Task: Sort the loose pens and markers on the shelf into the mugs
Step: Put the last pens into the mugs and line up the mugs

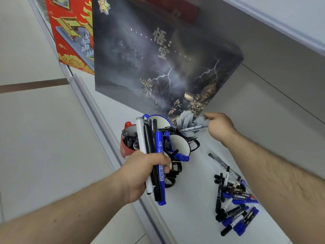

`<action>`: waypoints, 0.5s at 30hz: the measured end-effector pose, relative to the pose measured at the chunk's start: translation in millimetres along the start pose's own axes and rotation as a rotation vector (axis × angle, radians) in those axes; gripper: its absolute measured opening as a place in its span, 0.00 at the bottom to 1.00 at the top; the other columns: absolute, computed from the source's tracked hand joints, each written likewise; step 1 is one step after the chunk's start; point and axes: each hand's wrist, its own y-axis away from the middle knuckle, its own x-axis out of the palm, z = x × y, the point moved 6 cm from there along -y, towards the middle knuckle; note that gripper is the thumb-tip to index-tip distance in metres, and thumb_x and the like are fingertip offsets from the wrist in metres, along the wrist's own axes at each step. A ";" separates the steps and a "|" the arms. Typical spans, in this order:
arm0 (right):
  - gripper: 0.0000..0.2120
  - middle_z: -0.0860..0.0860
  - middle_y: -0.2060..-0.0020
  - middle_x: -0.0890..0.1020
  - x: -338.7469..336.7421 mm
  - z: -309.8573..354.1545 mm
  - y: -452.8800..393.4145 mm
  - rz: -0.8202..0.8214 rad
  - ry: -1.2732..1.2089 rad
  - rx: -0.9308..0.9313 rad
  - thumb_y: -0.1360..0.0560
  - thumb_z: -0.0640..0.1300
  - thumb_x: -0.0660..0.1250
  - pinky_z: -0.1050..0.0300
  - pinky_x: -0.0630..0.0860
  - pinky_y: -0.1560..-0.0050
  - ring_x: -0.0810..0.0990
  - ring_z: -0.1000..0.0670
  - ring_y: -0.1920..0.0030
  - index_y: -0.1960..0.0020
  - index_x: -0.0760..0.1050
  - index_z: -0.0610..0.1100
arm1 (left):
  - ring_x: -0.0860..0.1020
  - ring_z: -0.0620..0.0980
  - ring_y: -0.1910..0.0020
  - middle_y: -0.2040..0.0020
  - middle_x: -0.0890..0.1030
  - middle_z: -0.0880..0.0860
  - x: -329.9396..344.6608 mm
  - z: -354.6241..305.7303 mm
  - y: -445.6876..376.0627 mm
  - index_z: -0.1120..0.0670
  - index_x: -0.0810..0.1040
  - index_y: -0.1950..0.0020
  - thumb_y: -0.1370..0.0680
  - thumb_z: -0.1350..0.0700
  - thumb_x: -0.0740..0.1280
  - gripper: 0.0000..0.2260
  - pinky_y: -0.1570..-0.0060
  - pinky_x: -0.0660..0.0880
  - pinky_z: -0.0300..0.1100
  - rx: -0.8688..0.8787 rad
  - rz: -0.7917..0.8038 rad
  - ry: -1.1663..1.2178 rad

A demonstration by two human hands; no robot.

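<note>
My left hand [142, 171] grips a bundle of markers [151, 155]: a white one, a black one and a blue one, held upright in front of the mugs. My right hand [219, 127] pinches a single dark pen [191, 129], blurred, its tip over a black mug [191, 141] at the back. A red mug [125, 148] holds several black markers. A blue mug [161, 120] stands behind it, and a black-handled mug with a white inside [177, 145] sits in the middle. A pile of loose blue and black markers [235, 201] lies on the white shelf [190, 199] to the right.
A large dark game box [158, 59] stands upright just behind the mugs, with a red box [70, 32] further back. The shelf's front rail [98, 117] runs diagonally on the left. The upper shelf's underside [281, 32] is overhead to the right.
</note>
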 end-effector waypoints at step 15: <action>0.22 0.45 0.44 0.80 7.3 6.2 40.6 -0.124 0.108 -0.146 0.22 0.35 0.58 0.52 0.78 0.48 0.79 0.43 0.49 0.30 0.71 0.47 | 0.75 0.48 0.74 0.68 0.76 0.57 10.1 1.4 -1.6 0.59 0.75 0.60 0.27 0.68 0.67 0.05 0.73 0.73 0.38 -0.007 0.001 0.017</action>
